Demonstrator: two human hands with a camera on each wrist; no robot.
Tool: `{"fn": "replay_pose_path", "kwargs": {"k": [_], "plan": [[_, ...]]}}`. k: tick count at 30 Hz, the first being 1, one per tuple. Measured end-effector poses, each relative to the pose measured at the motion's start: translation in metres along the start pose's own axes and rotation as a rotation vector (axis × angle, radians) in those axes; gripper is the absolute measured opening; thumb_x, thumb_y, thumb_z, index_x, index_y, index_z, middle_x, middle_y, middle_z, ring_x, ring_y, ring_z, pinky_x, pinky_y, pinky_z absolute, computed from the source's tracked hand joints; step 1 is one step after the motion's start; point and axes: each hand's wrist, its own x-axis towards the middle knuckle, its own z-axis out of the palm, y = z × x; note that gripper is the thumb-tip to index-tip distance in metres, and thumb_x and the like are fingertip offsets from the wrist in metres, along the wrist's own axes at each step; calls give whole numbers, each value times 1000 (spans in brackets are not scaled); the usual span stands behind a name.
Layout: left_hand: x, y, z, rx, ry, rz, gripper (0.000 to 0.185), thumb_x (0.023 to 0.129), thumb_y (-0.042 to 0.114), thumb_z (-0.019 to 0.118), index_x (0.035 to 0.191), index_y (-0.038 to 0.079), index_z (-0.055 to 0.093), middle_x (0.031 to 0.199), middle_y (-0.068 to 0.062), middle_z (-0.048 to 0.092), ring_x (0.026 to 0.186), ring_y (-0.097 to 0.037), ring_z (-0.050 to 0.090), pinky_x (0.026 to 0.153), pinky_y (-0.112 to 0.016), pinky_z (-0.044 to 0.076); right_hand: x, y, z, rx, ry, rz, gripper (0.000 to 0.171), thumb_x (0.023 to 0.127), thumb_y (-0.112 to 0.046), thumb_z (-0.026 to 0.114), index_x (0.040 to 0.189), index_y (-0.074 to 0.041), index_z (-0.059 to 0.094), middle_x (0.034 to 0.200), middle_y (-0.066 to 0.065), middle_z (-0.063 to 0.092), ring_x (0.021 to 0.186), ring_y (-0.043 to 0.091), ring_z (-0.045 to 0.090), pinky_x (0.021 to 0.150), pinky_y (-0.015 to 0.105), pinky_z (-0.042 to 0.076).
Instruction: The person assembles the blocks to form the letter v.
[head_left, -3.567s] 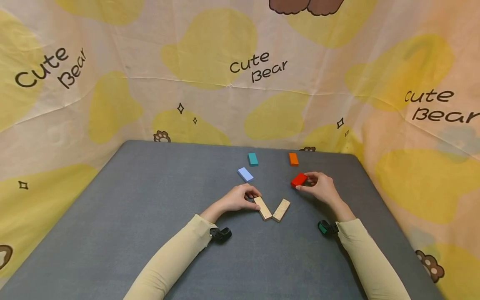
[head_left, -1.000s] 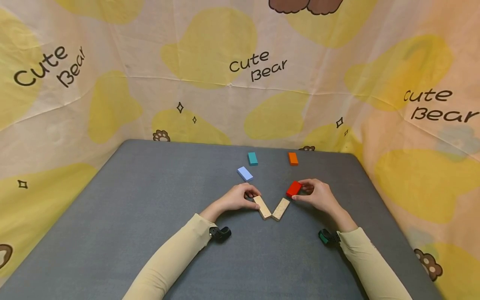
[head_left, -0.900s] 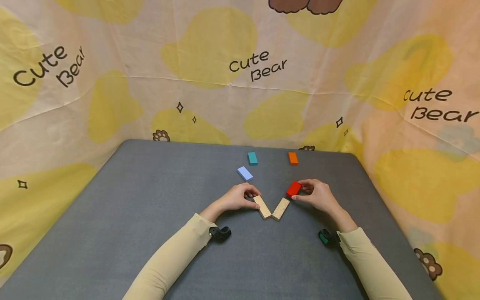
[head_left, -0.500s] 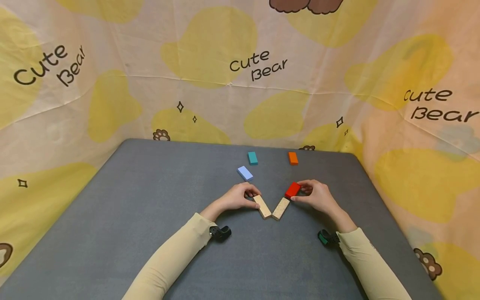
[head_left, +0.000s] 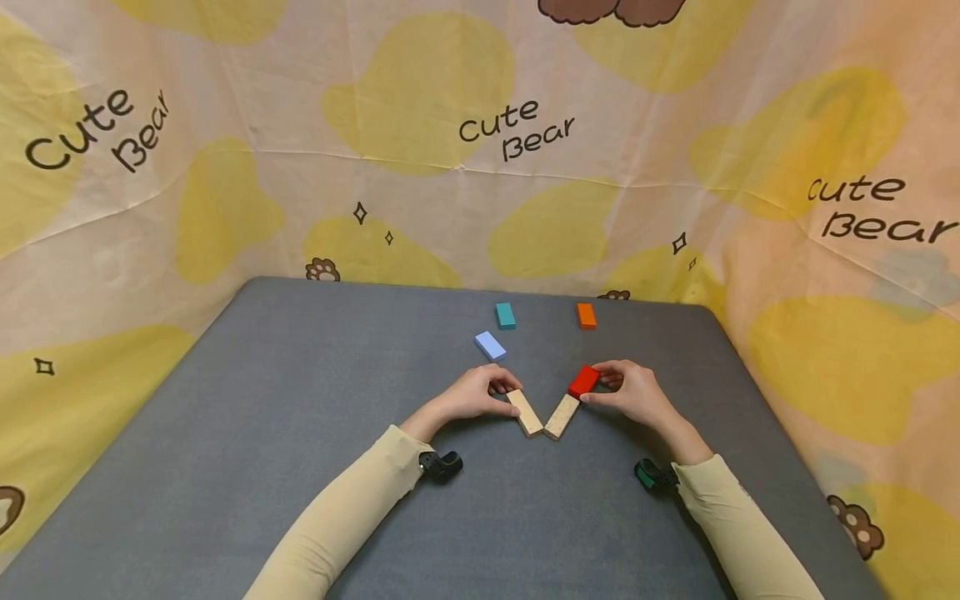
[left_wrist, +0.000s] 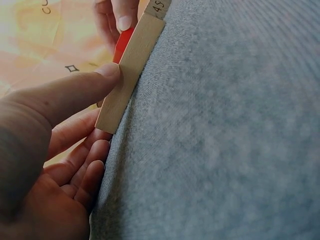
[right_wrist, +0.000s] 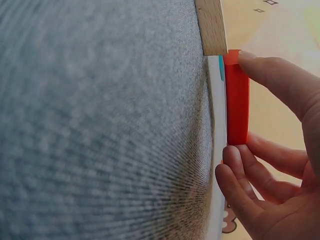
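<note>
The left hand [head_left: 472, 395] pinches the left wooden block [head_left: 526, 415] on the gray table [head_left: 300, 375], and the right hand [head_left: 637, 395] pinches the red block [head_left: 584, 381], just by the far end of the right wooden block [head_left: 562, 417]; both wooden blocks make a V

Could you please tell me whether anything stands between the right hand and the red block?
Nothing visible does: the right hand pinches the red block directly. The nearest wooden block sits by the red block's near end, not between them.
</note>
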Motion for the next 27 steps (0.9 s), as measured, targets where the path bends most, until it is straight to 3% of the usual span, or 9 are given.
{"fn": "replay_pose_path", "kwargs": {"k": [21, 27], "plan": [[0, 1, -1, -5, -5, -16, 35, 78, 29, 78, 109, 16, 68, 100, 2, 62, 91, -10, 55, 81, -24, 47, 0, -2, 2, -10, -18, -18, 63, 71, -43, 81, 117, -4, 65, 104, 13, 67, 92, 25, 63, 83, 43, 51], [-2, 0, 0, -12, -1, 12, 36, 78, 29, 78, 109, 13, 68, 100, -1, 62, 92, -13, 56, 81, -26, 47, 0, -1, 3, -12, -25, -13, 63, 71, -44, 81, 117, -5, 65, 106, 13, 66, 93, 25, 63, 84, 44, 51]]}}
